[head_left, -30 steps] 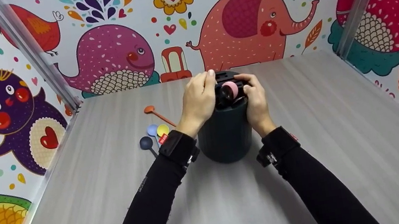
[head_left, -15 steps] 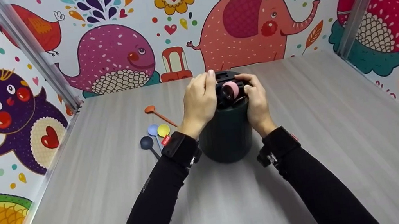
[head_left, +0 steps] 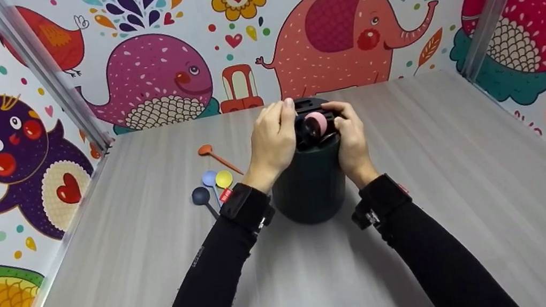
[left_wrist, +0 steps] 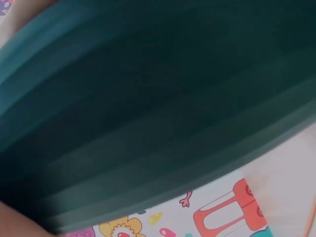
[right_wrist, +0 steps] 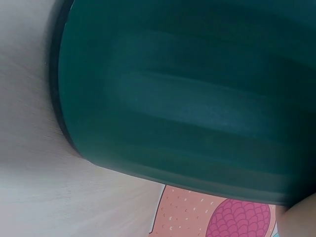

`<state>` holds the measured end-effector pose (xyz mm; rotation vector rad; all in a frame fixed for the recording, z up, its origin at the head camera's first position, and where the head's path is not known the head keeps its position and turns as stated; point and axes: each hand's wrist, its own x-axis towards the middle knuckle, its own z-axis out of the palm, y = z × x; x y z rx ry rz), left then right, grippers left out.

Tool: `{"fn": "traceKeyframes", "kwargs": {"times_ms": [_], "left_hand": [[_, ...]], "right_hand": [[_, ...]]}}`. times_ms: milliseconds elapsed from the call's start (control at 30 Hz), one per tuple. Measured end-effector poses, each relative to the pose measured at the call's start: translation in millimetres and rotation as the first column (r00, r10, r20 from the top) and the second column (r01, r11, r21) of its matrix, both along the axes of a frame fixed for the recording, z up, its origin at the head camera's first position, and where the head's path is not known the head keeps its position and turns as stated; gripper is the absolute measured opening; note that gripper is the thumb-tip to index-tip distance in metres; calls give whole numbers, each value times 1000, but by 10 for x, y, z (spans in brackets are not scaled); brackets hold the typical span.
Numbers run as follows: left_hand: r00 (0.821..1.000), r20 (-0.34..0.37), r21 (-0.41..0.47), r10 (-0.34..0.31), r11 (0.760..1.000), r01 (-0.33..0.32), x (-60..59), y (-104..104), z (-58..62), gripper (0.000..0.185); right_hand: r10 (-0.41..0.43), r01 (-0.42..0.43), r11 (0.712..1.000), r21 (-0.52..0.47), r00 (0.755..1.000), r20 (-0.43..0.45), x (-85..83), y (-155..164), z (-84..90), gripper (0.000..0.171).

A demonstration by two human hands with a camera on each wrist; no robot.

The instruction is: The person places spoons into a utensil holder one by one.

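Observation:
A dark green ribbed cylindrical container [head_left: 309,186] with a black slotted top [head_left: 310,104] stands upright on the table, between my hands. Something pink and rounded [head_left: 319,120] shows in the top, beside a dark glossy round piece [head_left: 310,129]. My left hand [head_left: 273,140] grips the upper left side near the rim. On the upper right side, my right hand [head_left: 350,136] holds the container with its fingers curled over the rim. Green ribbed wall fills most of both wrist views, and only small parts of each hand show there.
Left of the container lie an orange spoon [head_left: 220,159], a light blue spoon [head_left: 209,178], a yellow spoon [head_left: 223,179] and a navy spoon [head_left: 200,196], partly behind my left wrist. Printed panels with cartoon animals [head_left: 148,80] border the grey table [head_left: 442,160] at the back and sides.

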<state>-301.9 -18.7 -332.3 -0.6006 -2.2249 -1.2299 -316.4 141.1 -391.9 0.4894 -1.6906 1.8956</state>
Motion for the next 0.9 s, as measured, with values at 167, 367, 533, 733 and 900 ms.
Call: {"fn": "traceKeyframes", "kwargs": {"times_ms": [167, 367, 533, 733, 900], "left_hand": [[999, -28, 3, -39, 999, 39, 19, -33, -43, 38], [993, -100, -11, -56, 998, 55, 45, -62, -94, 34], [988, -132, -19, -77, 997, 75, 68, -107, -117, 31], [987, -144, 6, -73, 997, 74, 69, -191, -122, 29], [987, -144, 35, -72, 996, 78, 49, -261, -134, 31]], "right_hand": [[-9, 9, 1000, 13, 1000, 3, -1, 3, -14, 44], [-6, 6, 1000, 18, 1000, -6, 9, 3, -31, 44], [-15, 16, 1000, 20, 1000, -5, 7, -3, -20, 44], [-23, 22, 1000, 21, 1000, 7, 10, -10, 2, 43], [-23, 23, 1000, 12, 1000, 17, 7, -7, 6, 43]]}}
